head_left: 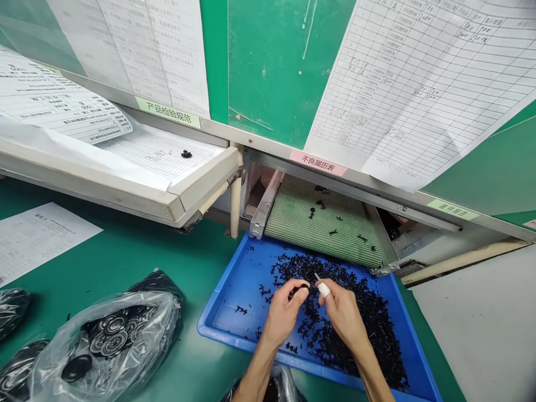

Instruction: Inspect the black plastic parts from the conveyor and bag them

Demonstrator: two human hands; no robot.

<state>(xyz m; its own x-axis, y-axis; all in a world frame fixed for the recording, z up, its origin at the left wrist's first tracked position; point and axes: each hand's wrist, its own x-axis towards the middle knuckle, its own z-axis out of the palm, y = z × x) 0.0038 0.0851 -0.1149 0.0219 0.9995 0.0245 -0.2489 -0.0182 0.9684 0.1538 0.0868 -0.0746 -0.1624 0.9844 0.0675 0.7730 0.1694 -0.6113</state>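
Note:
My left hand [285,310] is closed, thumb and fingers pinching a small round black part [305,286]. Just to its right, my right hand [341,312] grips a small tool [324,289] with a white, wrapped-looking grip and a thin grey tip pointing up and left. Its exact kind cannot be made out. Both hands are above a blue tray [221,329], where many small black branched pieces [355,335] lie heaped, mostly on the right side.
A green conveyor belt [293,218] carrying scattered black pieces ends over the tray. Left on the green table are clear bags [167,340] of round black parts and a paper sheet [46,240]. A framed shelf [167,209] with papers juts out above. Another bag [288,385] lies at the near edge.

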